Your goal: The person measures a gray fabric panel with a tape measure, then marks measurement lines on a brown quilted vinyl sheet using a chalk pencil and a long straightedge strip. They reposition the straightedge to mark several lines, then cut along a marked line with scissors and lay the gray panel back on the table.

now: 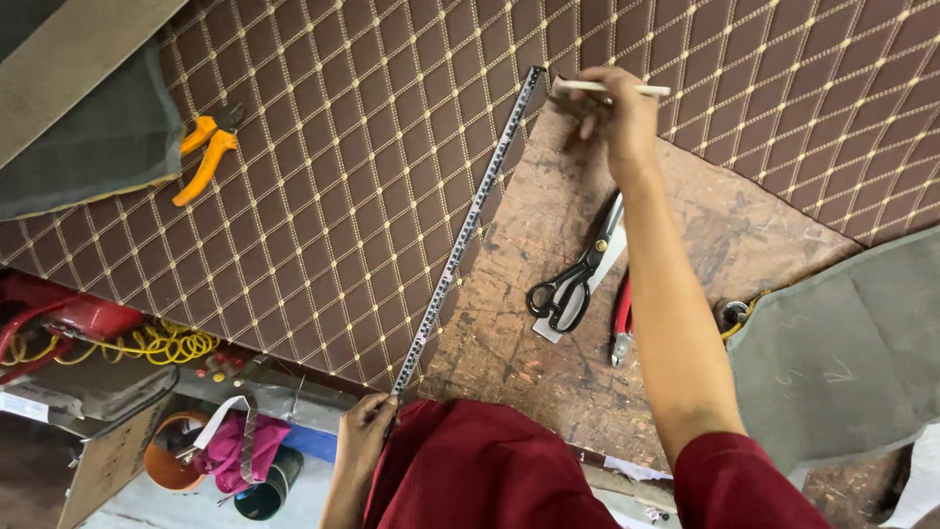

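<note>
Left hand (364,423): pinches the near end of the metal ruler (466,230); ruler lies along the cut edge of the brown quilted sheet (343,176)
Right hand (617,118): closed round a white marking stick (612,88) at the ruler's far end
Around: black scissors (576,274) and red pliers (621,318) on the worn table (529,323) beside the right forearm; orange cutters (208,152) well apart on the sheet

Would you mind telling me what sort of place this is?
Probably an upholstery workshop: quilted brown leatherette on a worn workbench, with a metal ruler and tailor's scissors.

Worn wooden workbench (548,353), brown diamond-quilted sheet (333,196) across upper left, black scissors (578,279) at centre, red-handled pliers (621,321) beside them, grey fabric (842,362) at right, orange cutters (208,149) on the sheet.
</note>
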